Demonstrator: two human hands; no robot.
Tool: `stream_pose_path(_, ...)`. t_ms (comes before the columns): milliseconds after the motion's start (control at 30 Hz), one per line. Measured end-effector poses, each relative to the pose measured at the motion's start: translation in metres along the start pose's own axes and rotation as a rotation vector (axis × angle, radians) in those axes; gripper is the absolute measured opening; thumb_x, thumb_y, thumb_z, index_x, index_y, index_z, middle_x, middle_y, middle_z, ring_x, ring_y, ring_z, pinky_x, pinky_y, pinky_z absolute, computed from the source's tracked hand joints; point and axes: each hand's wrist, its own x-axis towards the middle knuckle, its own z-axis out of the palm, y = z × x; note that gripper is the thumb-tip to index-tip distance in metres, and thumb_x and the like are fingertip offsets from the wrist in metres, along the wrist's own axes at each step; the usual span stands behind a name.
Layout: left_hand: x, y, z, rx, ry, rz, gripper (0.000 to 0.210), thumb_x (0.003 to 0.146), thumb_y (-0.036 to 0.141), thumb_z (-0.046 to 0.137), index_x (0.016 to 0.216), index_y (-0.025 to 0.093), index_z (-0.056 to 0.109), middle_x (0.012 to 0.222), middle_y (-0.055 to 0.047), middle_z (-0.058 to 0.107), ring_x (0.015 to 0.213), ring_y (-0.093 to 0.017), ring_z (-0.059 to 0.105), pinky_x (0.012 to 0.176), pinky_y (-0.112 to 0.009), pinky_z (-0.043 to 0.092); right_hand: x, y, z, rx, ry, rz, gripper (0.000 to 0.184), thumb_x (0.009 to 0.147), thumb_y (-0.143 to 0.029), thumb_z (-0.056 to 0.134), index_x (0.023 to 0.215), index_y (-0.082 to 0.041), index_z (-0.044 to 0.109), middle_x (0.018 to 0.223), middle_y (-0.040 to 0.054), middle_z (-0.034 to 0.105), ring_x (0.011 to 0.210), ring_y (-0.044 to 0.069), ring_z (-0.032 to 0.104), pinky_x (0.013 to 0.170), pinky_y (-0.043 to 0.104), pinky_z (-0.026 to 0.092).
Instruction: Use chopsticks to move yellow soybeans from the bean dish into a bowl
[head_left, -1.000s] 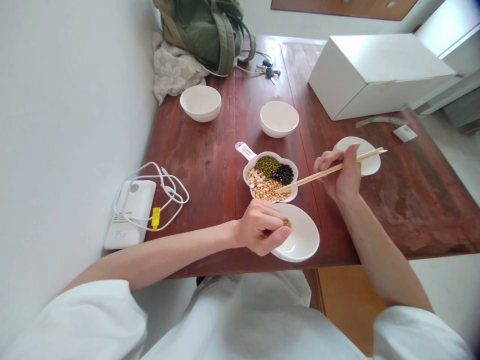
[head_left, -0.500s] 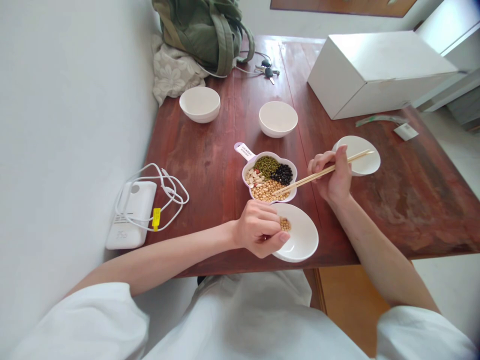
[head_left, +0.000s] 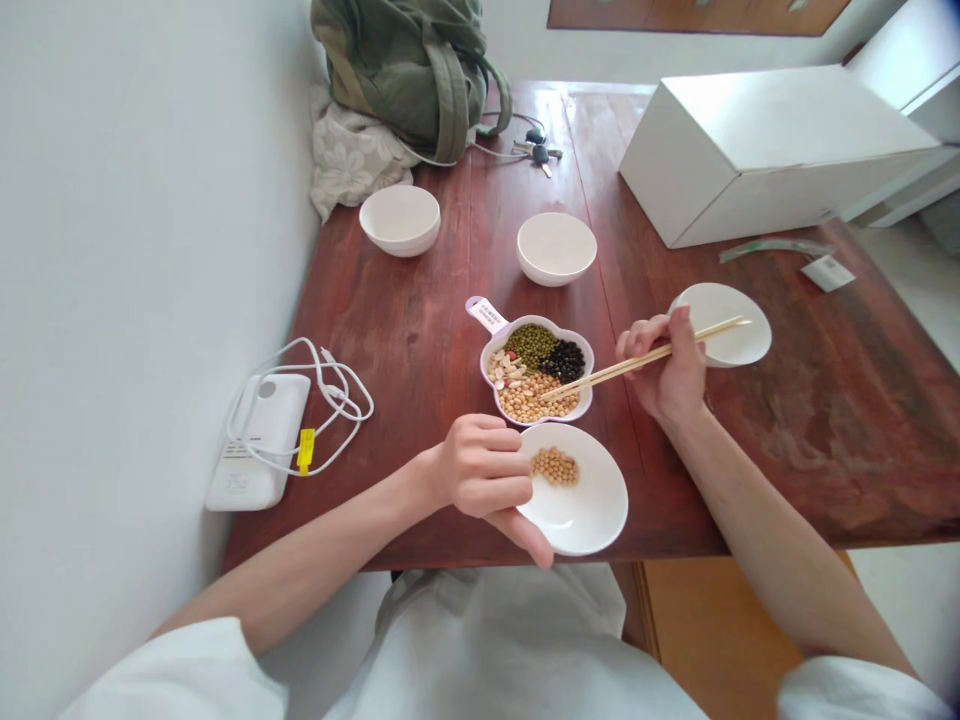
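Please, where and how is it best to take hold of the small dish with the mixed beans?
Probably by the short handle of the bean dish, coming from the far left. It juts out free toward the wall side, while the chopsticks in the right hand reach in over the right rim.

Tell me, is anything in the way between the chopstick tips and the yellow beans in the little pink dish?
Nothing visible. The chopsticks in the right hand reach over the dish rim, tips right at the yellow beans. The left hand holds the near bowl, off to the side.
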Motion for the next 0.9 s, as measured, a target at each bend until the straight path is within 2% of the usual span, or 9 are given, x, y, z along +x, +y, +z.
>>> stream_pose_path(233, -0.008, -0.01, 0.003, -0.103, -0.017, -0.049, 0.078, 0.083, 0.093, 0.053, 0.056, 0.02, 0.039, 0.048, 0.005, 0.043, 0.041, -0.009, 0.031, 0.043, -0.033, 0.02, -0.002, 0.001, 0.002, -0.032, -0.032, 0.056, 0.063, 0.099, -0.066, 0.062, 0.057, -0.02, 0.065, 0.052, 0.003, 0.051, 0.045, 0.014, 0.05, 0.037, 0.027, 0.028)
stream_pose_path(400, -0.013, -0.011, 0.005, -0.16, -0.102, -0.126, 0.081, 0.085, 0.096, 0.036, 0.057, 0.02, 0.041, 0.048, 0.003, 0.046, 0.042, -0.01, 0.034, 0.045, -0.034, 0.022, -0.003, 0.002, 0.004, -0.041, -0.052, 0.073, 0.065, 0.098, -0.069, 0.063, 0.056, -0.02, 0.063, 0.052, 0.0035, 0.052, 0.045, 0.014, 0.052, 0.035, 0.027, 0.03)
stream_pose_path(533, -0.012, -0.017, 0.001, -0.231, -0.172, -0.188, 0.078, 0.093, 0.09, 0.03, 0.062, 0.02, 0.045, 0.052, 0.002, 0.051, 0.045, -0.01, 0.037, 0.046, -0.032, 0.025, -0.003, 0.001, 0.006, -0.04, -0.064, 0.072, 0.064, 0.098, -0.069, 0.063, 0.057, -0.02, 0.064, 0.052, 0.0035, 0.054, 0.042, 0.013, 0.05, 0.035, 0.027, 0.03)
stream_pose_path(733, -0.011, -0.023, -0.005, -0.345, -0.278, -0.281, 0.072, 0.104, 0.076, 0.026, 0.065, 0.019, 0.047, 0.059, 0.001, 0.055, 0.049, -0.01, 0.045, 0.049, -0.03, 0.03, -0.003, 0.002, 0.007, -0.062, -0.043, 0.092, 0.069, 0.091, -0.08, 0.063, 0.057, -0.02, 0.064, 0.051, 0.0031, 0.055, 0.042, 0.013, 0.053, 0.034, 0.025, 0.029)
stream_pose_path(900, -0.011, -0.022, -0.005, -0.375, -0.284, -0.343, 0.072, 0.108, 0.07, 0.023, 0.066, 0.018, 0.051, 0.062, -0.002, 0.06, 0.05, -0.01, 0.049, 0.051, -0.029, 0.033, -0.003, 0.004, 0.006, -0.066, -0.044, 0.163, 0.066, 0.09, -0.077, 0.066, 0.06, -0.019, 0.067, 0.052, 0.0025, 0.056, 0.041, 0.012, 0.055, 0.033, 0.023, 0.034)
